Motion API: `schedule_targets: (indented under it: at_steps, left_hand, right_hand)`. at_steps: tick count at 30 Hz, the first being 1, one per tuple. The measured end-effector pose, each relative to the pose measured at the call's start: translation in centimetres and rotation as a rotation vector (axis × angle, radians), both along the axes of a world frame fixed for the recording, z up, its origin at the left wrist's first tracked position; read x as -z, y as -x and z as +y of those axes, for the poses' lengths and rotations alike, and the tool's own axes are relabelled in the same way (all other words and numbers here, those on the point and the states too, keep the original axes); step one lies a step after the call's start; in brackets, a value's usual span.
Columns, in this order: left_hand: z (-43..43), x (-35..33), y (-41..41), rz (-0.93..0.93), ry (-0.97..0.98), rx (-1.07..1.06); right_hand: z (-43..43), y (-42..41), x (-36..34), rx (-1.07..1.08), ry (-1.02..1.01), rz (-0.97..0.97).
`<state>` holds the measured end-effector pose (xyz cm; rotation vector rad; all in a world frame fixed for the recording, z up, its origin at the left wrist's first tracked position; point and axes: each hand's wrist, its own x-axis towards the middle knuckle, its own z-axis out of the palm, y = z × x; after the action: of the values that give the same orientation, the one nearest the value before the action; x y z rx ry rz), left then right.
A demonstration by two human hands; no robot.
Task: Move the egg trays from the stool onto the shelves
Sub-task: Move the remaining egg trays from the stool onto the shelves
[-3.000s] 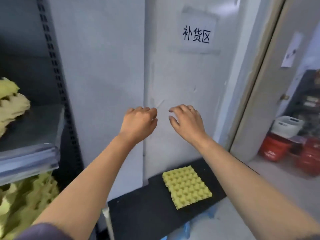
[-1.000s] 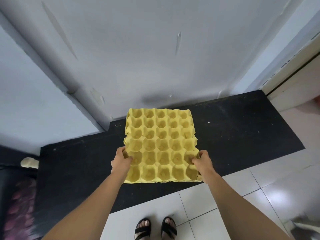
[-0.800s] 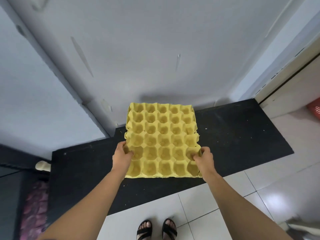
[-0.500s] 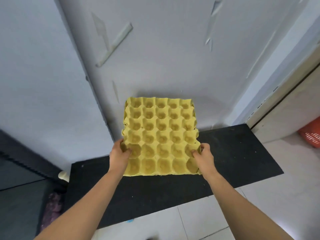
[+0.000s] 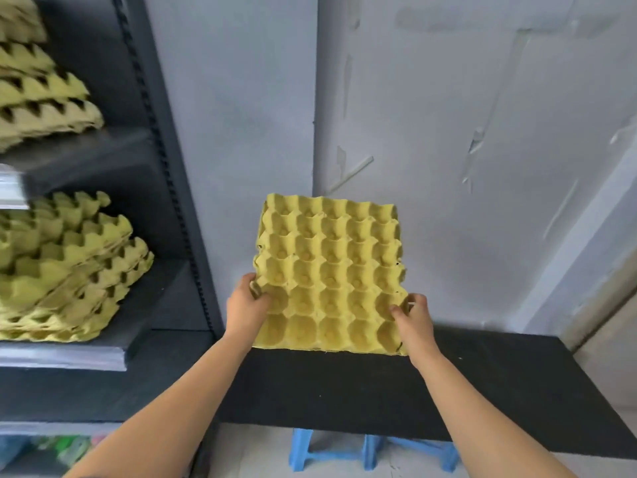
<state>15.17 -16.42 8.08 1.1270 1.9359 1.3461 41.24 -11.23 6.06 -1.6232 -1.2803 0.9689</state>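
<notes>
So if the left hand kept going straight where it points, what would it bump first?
Probably the pale grey wall behind the yellow cardboard egg tray that the left hand grips; how far off is unclear.

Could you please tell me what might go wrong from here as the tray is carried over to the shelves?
The left hand and right hand grip the egg tray only near its close edge, so the far end may sag or tear. Swinging left, it could catch the shelf upright. The stack beyond that upright lies skewed, so another tray set on it might slide off.
</notes>
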Motion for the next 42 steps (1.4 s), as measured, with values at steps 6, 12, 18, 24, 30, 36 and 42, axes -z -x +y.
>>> schedule_targets:
  at_steps: [6, 12, 18, 24, 30, 36, 42]
  left_hand:
    - [-9.2, -3.1, 5.3, -0.013, -0.106, -0.121]
    - [-17.5, -4.4, 12.3, -0.076, -0.152, -0.216]
    - [-26.8, -3.7, 22.5, -0.122, -0.122, -0.361]
    - [-35.5, -3.6, 32.9, -0.139, -0.11, -0.467]
    - [-41.3, -3.8, 40.7, -0.149, -0.121, -0.58]
    - [-43.4, -3.3, 47.0, -0.173, -0.125, -0.673]
    - [-42.9, -3.9, 53.4, -0.141, -0.131, -0.744]
  right_hand:
    - [-5.5, 5.9, -3.2, -0.135, -0.053, 0.003]
    - [-10.3, 13.3, -4.8, -0.339, -0.049, 0.007]
    - [-16.8, 24.8, -4.5, -0.477, -0.042, 0.031]
    - [-23.3, 37.0, -4.7, -0.582, -0.077, 0.072]
    - [-26.9, 46.6, -5.8, -0.719, -0.117, 0.077]
    - [-27.4, 54.9, -6.1, -0.797, -0.185, 0.107]
    - [-25.9, 62.9, -6.1, -0.852, -0.227, 0.134]
